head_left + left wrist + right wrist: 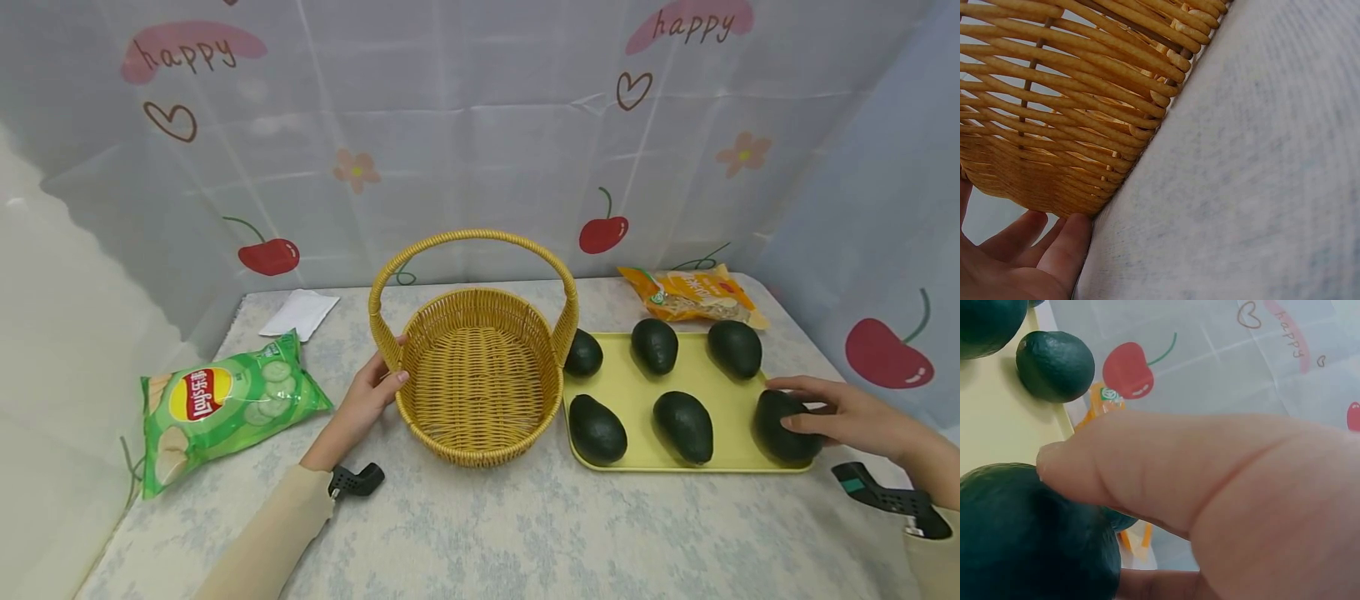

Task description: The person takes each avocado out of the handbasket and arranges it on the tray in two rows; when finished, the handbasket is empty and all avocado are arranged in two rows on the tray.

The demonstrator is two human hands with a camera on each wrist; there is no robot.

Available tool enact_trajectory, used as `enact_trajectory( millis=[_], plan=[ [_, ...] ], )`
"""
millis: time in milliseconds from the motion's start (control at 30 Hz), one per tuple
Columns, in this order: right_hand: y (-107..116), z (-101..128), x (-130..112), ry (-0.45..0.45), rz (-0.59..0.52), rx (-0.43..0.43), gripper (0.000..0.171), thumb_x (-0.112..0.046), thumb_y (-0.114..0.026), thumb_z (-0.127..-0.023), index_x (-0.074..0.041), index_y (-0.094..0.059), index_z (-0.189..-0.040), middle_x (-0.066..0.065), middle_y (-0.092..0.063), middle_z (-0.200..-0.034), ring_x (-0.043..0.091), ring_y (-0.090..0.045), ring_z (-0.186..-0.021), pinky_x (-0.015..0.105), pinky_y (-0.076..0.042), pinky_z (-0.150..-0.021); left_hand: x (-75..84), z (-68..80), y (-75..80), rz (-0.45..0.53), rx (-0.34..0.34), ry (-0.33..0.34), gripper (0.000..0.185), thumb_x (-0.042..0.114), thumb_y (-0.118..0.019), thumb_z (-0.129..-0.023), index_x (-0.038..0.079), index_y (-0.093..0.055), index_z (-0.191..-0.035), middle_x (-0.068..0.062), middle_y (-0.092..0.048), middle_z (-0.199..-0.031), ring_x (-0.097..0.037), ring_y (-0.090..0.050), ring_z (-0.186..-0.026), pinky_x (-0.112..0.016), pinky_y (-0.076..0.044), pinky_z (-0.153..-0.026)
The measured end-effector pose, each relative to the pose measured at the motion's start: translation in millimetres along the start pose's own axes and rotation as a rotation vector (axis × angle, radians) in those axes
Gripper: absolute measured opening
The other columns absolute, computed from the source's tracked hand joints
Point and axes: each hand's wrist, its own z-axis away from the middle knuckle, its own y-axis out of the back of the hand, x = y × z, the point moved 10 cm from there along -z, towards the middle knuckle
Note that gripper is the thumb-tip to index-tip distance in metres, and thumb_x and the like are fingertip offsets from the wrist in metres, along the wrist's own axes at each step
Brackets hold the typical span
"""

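A yellow woven basket (480,450) with a tall arched handle stands at the middle of the table. My left hand (371,387) rests against its left side, thumb near the rim by the handle's foot; in the left wrist view the fingertips (1075,228) touch the low outer weave. On the right, a pale yellow tray (637,460) bears several dark green avocados. My right hand (855,417) grips the avocado (783,429) at the tray's near right corner, thumb on top and fingers on its far side. The right wrist view shows that thumb (1135,459) close up over the avocado (1035,537).
A green bag of potato chips (232,404) lies left of the basket, with a folded white tissue (300,314) behind it. An orange snack packet (693,296) lies behind the tray. A printed plastic sheet (480,142) hangs along the back and sides.
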Motion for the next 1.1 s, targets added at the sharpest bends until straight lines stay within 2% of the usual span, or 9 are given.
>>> enact_trajectory(
  millis=[133,533,700,867,967,1100],
  plan=[
    [0.6,-1.3,-0.3,0.001,0.015,0.002,0.068,-0.025,-0.064,-0.099,0.014,-0.034,-0.146,0.053,-0.033,-0.14,0.066,-0.052,-0.115,0.055,-0.06,-0.076,0.2,0.2,-0.3,0.001,-0.003,-0.001,0.061,0.015,-0.053,-0.105,0.017,-0.029,-0.162,-0.025,-0.037,-0.159,-0.041,-0.046,-0.137,-0.021,-0.054,-0.09],
    [8.2,-3.2,-4.1,0.018,0.041,0.022,0.067,-0.025,-0.063,-0.1,0.015,-0.034,-0.145,0.053,-0.036,-0.138,0.065,-0.053,-0.113,0.057,-0.059,-0.076,1.1,0.1,-0.2,-0.026,-0.012,0.009,0.061,0.015,-0.052,-0.106,0.018,-0.029,-0.162,-0.025,-0.038,-0.158,-0.043,-0.047,-0.137,-0.024,-0.055,-0.091],
    [17.3,-4.1,-8.0,0.032,0.09,0.065,0.066,-0.025,-0.067,-0.097,0.014,-0.038,-0.143,0.052,-0.04,-0.135,0.064,-0.054,-0.11,0.058,-0.059,-0.076,9.6,-0.2,1.0,-0.134,-0.05,0.0,0.061,0.013,-0.053,-0.105,0.015,-0.029,-0.162,-0.027,-0.04,-0.157,-0.049,-0.049,-0.136,-0.036,-0.056,-0.097],
    [26.6,-6.7,-14.9,0.054,0.138,0.099,0.067,-0.025,-0.069,-0.096,0.014,-0.041,-0.143,0.052,-0.041,-0.135,0.066,-0.055,-0.109,0.06,-0.058,-0.077,21.0,0.3,7.2,-0.244,-0.133,-0.021,0.063,0.016,-0.056,-0.105,0.01,-0.029,-0.162,-0.027,-0.044,-0.155,-0.049,-0.05,-0.136,-0.049,-0.052,-0.104],
    [31.6,-8.9,-18.4,0.058,0.161,0.101,0.067,-0.025,-0.069,-0.096,0.014,-0.041,-0.143,0.052,-0.042,-0.135,0.067,-0.052,-0.112,0.061,-0.057,-0.077,28.1,1.1,17.1,-0.317,-0.178,-0.027,0.063,0.017,-0.058,-0.104,0.005,-0.031,-0.16,-0.028,-0.045,-0.154,-0.048,-0.05,-0.137,-0.052,-0.049,-0.107],
    [41.2,-12.7,-21.4,0.037,0.205,0.097,0.067,-0.028,-0.069,-0.097,0.014,-0.04,-0.142,0.052,-0.041,-0.134,0.068,-0.05,-0.112,0.061,-0.057,-0.076,40.5,4.8,37.9,-0.446,-0.189,0.021,0.067,0.022,-0.059,-0.103,0.003,-0.029,-0.16,-0.03,-0.04,-0.157,-0.049,-0.047,-0.139,-0.056,-0.047,-0.108]
  ],
)
